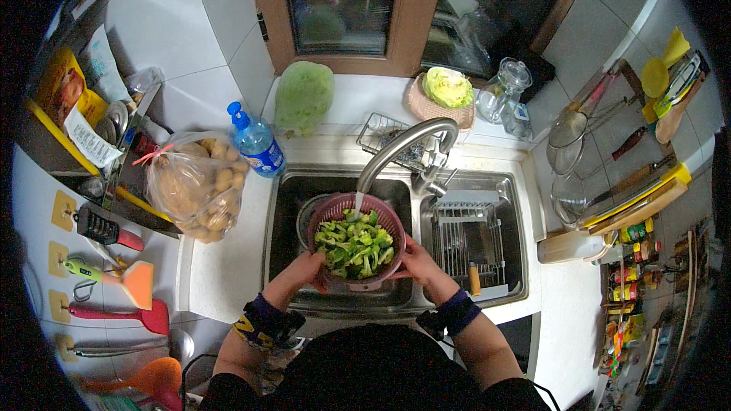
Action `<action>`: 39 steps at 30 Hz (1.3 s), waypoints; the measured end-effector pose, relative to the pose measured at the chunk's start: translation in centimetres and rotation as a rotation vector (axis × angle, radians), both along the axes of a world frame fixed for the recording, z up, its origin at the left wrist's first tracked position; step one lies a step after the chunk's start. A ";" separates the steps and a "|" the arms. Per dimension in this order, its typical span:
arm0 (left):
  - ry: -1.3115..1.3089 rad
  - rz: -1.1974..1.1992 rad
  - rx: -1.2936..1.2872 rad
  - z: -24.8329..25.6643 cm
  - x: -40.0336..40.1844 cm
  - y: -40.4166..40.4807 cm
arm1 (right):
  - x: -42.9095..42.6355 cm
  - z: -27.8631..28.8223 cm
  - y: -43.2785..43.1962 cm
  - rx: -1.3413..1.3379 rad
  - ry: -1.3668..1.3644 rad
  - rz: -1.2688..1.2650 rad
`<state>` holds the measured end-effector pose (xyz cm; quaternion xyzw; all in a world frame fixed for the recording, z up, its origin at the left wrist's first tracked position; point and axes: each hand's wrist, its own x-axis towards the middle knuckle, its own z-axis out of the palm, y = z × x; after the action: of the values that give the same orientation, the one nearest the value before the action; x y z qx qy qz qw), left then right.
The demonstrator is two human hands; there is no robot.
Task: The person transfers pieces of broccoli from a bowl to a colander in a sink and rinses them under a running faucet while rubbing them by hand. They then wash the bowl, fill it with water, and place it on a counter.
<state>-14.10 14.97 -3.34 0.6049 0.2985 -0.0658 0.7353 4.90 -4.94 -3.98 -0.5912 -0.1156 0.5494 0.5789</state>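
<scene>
A pink plastic colander (390,211) filled with cut broccoli (355,244) is held over the left basin of a steel double sink (285,180). My left hand (309,270) grips its lower left rim, and my right hand (420,262) grips its right side. Water runs from the curved steel faucet (400,140) onto the broccoli. Behind the colander, partly hidden, a round bowl or strainer (304,222) shows at the left. Dark bands are around both wrists.
A wire dish rack (465,240) sits in the right basin. A bag of potatoes (200,188) and a blue soap bottle (257,145) stand left of the sink. On the sill are a winter melon or similar green gourd (304,97), a cut cabbage (447,87) and a glass pitcher (502,91).
</scene>
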 end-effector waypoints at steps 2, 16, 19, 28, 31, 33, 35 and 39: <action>0.129 0.040 -0.018 1.0 0.9 0.0 | 0.6 -0.8 -0.3 0.003 -0.008 0.033; -0.064 0.139 0.907 0.4 1.7 0.6 | 1.5 -0.9 -0.7 0.042 0.380 0.031; -0.046 0.134 0.921 1.1 1.9 0.1 | 2.3 -1.1 -1.1 0.205 0.510 0.054; -0.105 0.141 0.865 0.4 2.7 -0.6 | 1.4 0.0 -0.1 -0.089 0.127 -0.027; -0.054 0.113 0.875 1.3 2.7 -0.7 | 1.4 0.3 -0.1 -0.106 0.055 -0.047; -0.043 0.105 0.851 1.5 2.8 -0.3 | 1.5 0.6 -0.1 -0.119 0.043 -0.048; 0.058 0.080 0.759 0.9 2.9 0.5 | 1.4 0.8 -0.1 -0.133 0.041 -0.045; -0.034 0.237 0.892 1.9 4.1 0.3 | 1.3 0.5 -0.3 -0.100 0.009 -0.030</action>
<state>-10.02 15.30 -1.45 0.8250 0.3525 0.1636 0.4102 6.16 -5.22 -3.46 -0.6186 -0.0766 0.5483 0.5574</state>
